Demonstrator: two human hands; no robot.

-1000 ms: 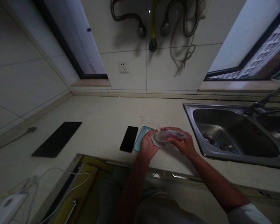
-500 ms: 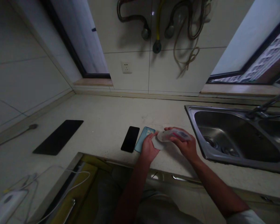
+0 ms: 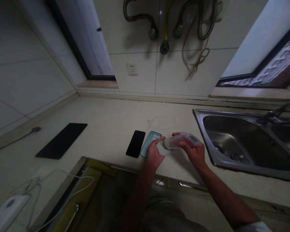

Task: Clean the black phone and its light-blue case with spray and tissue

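Note:
My right hand (image 3: 194,154) grips a clear plastic bottle (image 3: 183,140) with a red and dark label. The bottle is tilted nearly on its side, its left end over a thin white pad or cloth (image 3: 162,149). My left hand (image 3: 155,154) is closed on that white piece; its exact kind is hard to make out. Whether the bottle touches it I cannot tell. Just left of my left hand lies a light blue phone case (image 3: 149,141) with camera cutouts, partly covered by the hand. Beside it a black smartphone (image 3: 135,143) lies flat on the counter.
A steel double sink (image 3: 246,141) with a faucet is at the right. A black flat mat (image 3: 62,141) lies on the left of the pale counter (image 3: 111,116). At lower left are a white device (image 3: 11,209) and its cable. Hoses and a socket (image 3: 132,69) are on the wall.
The view has shifted slightly. The bottle has turned a little so more of its red label shows. Both hands keep their hold; the phone and case stay put.

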